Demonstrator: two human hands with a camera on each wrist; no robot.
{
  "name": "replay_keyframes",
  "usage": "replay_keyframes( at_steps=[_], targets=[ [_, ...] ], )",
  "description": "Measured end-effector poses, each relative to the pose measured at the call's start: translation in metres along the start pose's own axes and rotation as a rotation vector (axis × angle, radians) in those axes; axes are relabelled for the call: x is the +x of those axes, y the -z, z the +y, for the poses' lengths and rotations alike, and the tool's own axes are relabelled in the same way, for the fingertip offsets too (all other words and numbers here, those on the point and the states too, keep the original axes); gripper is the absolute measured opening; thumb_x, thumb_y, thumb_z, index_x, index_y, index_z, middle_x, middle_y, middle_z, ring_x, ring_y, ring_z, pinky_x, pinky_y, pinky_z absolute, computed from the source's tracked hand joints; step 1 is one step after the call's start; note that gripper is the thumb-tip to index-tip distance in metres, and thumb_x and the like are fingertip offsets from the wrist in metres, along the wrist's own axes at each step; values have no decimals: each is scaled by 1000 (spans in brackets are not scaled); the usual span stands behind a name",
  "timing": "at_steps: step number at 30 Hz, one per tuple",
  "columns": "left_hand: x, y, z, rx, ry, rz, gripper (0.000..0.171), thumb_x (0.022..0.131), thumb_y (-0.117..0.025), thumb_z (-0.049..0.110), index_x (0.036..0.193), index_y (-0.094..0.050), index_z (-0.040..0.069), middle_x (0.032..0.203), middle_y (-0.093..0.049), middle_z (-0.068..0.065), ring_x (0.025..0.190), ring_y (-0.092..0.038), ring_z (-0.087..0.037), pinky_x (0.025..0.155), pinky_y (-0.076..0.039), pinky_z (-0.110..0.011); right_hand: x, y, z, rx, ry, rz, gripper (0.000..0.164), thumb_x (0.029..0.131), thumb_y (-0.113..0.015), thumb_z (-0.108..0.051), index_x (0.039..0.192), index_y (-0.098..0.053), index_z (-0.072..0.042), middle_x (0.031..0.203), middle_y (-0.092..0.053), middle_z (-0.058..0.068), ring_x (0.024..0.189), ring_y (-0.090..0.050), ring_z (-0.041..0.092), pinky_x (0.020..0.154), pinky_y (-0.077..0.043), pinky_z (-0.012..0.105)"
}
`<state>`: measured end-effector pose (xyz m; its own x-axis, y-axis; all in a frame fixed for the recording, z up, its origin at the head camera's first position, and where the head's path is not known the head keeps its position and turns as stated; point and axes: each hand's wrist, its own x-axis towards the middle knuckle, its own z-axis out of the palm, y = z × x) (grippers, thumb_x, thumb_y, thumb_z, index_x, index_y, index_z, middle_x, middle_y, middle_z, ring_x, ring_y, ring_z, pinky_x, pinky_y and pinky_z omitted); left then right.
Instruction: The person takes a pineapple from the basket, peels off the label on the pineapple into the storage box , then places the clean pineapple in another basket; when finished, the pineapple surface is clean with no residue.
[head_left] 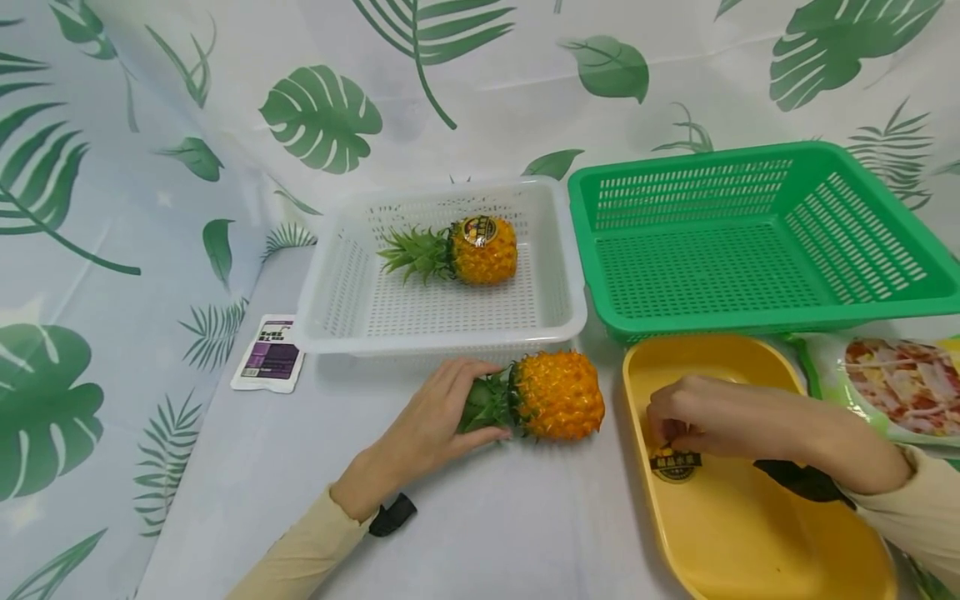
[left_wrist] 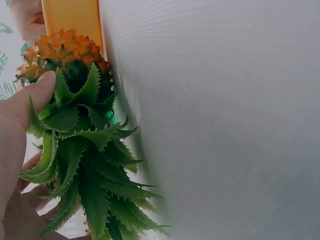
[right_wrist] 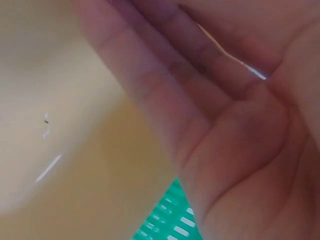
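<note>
My left hand grips a small orange pineapple by its green leafy crown, fingers on the far side and thumb on the near side. The fruit lies on its side on the white table, crown to the left. In the left wrist view the thumb lies along the base of the spiky leaves. My right hand reaches into the yellow tub, its fingertips pinching a black and gold round sticker near the tub's left wall. In the right wrist view those fingertips are out of frame.
A white basket behind holds another pineapple bearing a similar sticker. Beside it stands a green basket. A purple and white packet lies at left, and a printed bag lies right of the tub.
</note>
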<state>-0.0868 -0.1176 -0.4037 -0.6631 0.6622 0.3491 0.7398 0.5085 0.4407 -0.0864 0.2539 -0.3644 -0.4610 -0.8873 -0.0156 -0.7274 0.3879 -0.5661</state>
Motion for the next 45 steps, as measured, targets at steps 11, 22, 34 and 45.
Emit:
replay_keyframes(
  at_steps=[11, 22, 34, 45],
  targets=[
    [0, 1, 2, 0, 12, -12, 74, 89, -86, 34, 144, -50, 2, 137, -58, -12, 130, -55, -27, 113, -44, -40, 2, -7, 2, -46, -72, -19, 44, 75, -79, 15, 77, -56, -22, 73, -42, -19, 69, -37, -6, 57, -33, 19],
    [0, 1, 1, -6, 25, -19, 74, 89, -86, 34, 144, -50, 1, 137, -58, -12, 130, -55, -27, 114, -43, -40, 5, -10, 1, -123, -136, -43, 41, 75, -87, 7, 77, -59, -23, 74, -45, -18, 66, -40, -5, 56, -36, 20],
    [1, 2, 1, -8, 31, -25, 74, 89, -86, 34, 145, -49, 2, 137, -58, -12, 131, -54, -27, 114, -43, -41, 7, -9, -5, -337, -266, 33, 38, 80, -83, -6, 74, -54, -30, 72, -39, -20, 60, -36, 0, 53, -35, 23],
    [1, 2, 1, -12, 26, -25, 75, 88, -87, 33, 144, -50, 0, 137, -58, -12, 130, -55, -27, 113, -43, -42, 1, -10, -10, -340, -276, 12, 41, 74, -94, -18, 79, -56, -32, 75, -42, -21, 63, -39, -2, 52, -34, 25]
  ],
)
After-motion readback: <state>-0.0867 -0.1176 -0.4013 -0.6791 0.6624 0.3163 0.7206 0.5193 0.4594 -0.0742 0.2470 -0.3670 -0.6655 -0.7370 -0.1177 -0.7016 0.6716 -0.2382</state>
